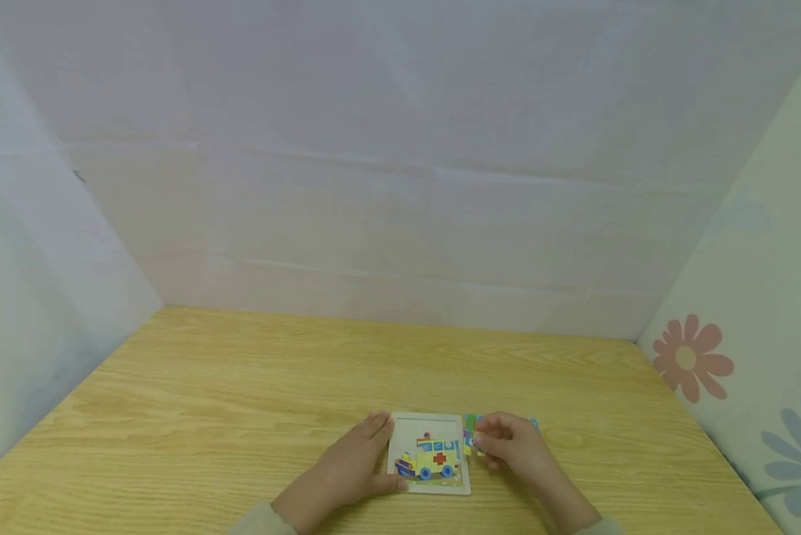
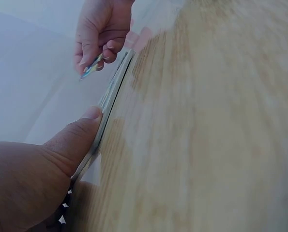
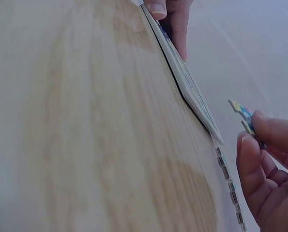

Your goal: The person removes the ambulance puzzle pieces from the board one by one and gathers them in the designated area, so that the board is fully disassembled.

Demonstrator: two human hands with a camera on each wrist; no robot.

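Note:
A square jigsaw puzzle tray [image 1: 429, 417] with a pale rim lies flat on the table. Pieces in its lower part show a yellow ambulance [image 1: 434, 459] with a red cross; its upper part is bare board. At the tray's left side my left hand [image 1: 350, 462] rests with straight fingers along the edge and its thumb on the near corner. Just right of the tray, my right hand [image 1: 519, 450] pinches a small colourful puzzle piece [image 3: 247, 117] between thumb and fingers, raised above the table in the right wrist view.
More puzzle pieces [image 1: 470, 422] lie to the right of the tray, partly hidden under my right hand; their edges form a row [image 3: 232, 193] in the right wrist view. The wooden table [image 1: 273, 386] meets pale walls behind and at the sides, with flower pictures [image 1: 686, 358] on the right.

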